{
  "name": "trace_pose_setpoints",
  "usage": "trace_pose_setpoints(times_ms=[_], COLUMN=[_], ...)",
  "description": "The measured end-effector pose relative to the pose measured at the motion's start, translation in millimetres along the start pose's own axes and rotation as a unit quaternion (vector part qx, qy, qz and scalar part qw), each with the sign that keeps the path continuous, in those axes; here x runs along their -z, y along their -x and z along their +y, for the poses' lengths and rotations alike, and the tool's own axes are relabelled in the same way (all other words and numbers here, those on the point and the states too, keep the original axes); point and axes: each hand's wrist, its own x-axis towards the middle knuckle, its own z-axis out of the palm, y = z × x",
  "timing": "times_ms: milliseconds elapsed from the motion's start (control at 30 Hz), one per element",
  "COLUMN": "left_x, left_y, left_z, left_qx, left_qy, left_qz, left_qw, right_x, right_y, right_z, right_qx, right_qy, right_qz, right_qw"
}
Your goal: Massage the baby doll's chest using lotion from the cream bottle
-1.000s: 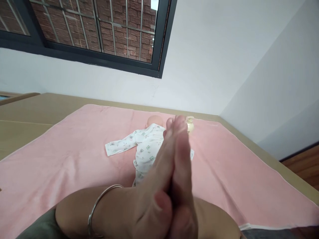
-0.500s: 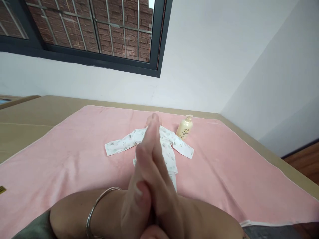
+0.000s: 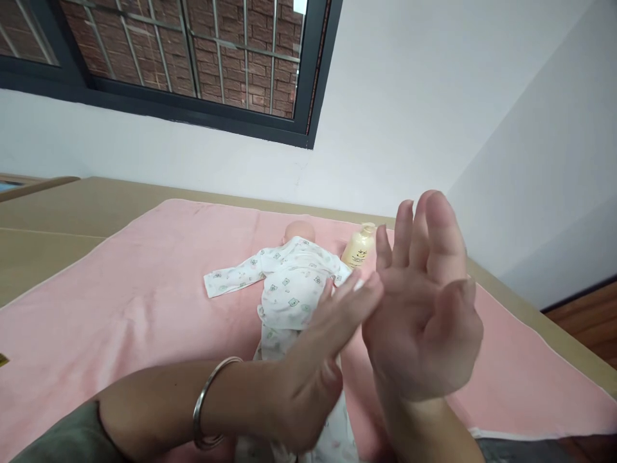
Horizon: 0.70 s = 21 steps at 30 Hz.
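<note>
Head view is showing me a pink towel (image 3: 120,302) covering the tan surface (image 3: 58,218), and a baby doll (image 3: 289,289) in a printed white sleepsuit is lying on it, head toward the wall. My right hand (image 3: 424,308) is hanging above it, palm spread wide, gripping nothing. My left hand (image 3: 313,360) is stretching flat, fingertips touching the right palm, empty too. A cream pump bottle (image 3: 359,247) is standing just beside the doll's head.

Bottle (image 3: 359,247) right of doll (image 3: 289,289)
</note>
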Motion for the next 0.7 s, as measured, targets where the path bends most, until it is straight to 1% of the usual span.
trace_pose_setpoints(times_ms=[67, 100, 133, 167, 200, 233, 300, 333, 400, 500, 600, 700], left_x=[7.2, 13.0, 19.9, 27.9, 36.5, 45.4, 62.8, 70.5, 82.4, 89.4, 86.5, 82.5], left_y=[-9.1, -16.3, -24.5, -33.3, -41.9, -49.7, -61.2, -64.3, -65.1, -56.4, -44.9, -38.1], left_z=[-12.4, -20.7, -30.4, -41.6, -53.9, -67.0, -93.9, -106.9, -130.2, -156.0, -170.5, -177.9], left_qx=[0.022, 0.053, 0.09, 0.129, 0.158, 0.18, 0.216, 0.229, 0.247, 0.25, 0.219, 0.194], left_qy=[-0.02, -0.035, -0.049, -0.063, -0.079, -0.094, -0.12, -0.134, -0.165, -0.207, -0.226, -0.233], left_qz=[0.035, 0.063, 0.108, 0.156, 0.206, 0.245, 0.296, 0.307, 0.307, 0.294, 0.305, 0.294], left_qw=[0.999, 0.996, 0.989, 0.977, 0.962, 0.948, 0.923, 0.914, 0.904, 0.899, 0.899, 0.906], right_x=[-0.1, -1.1, -2.4, -4.2, -6.3, -8.5, -13.0, -15.2, -19.7, -28.4, -40.9, -53.4], right_y=[-7.2, -9.5, -11.2, -12.4, -13.5, -14.7, -18.4, -20.9, -26.9, -33.8, -32.3, -23.8], right_z=[5.8, 9.6, 14.2, 19.7, 26.0, 33.0, 48.2, 56.2, 72.7, 100.4, 133.1, 165.7], right_qx=[-0.005, -0.01, -0.016, -0.02, -0.025, -0.029, -0.044, -0.056, -0.085, -0.125, -0.139, -0.12], right_qy=[0.01, 0.023, 0.036, 0.048, 0.056, 0.061, 0.067, 0.073, 0.095, 0.155, 0.215, 0.275], right_qz=[0.013, 0.01, 0.003, -0.006, -0.016, -0.026, -0.048, -0.059, -0.087, -0.157, -0.249, -0.326], right_qw=[1.0, 1.0, 0.999, 0.999, 0.998, 0.997, 0.996, 0.994, 0.988, 0.967, 0.934, 0.897])
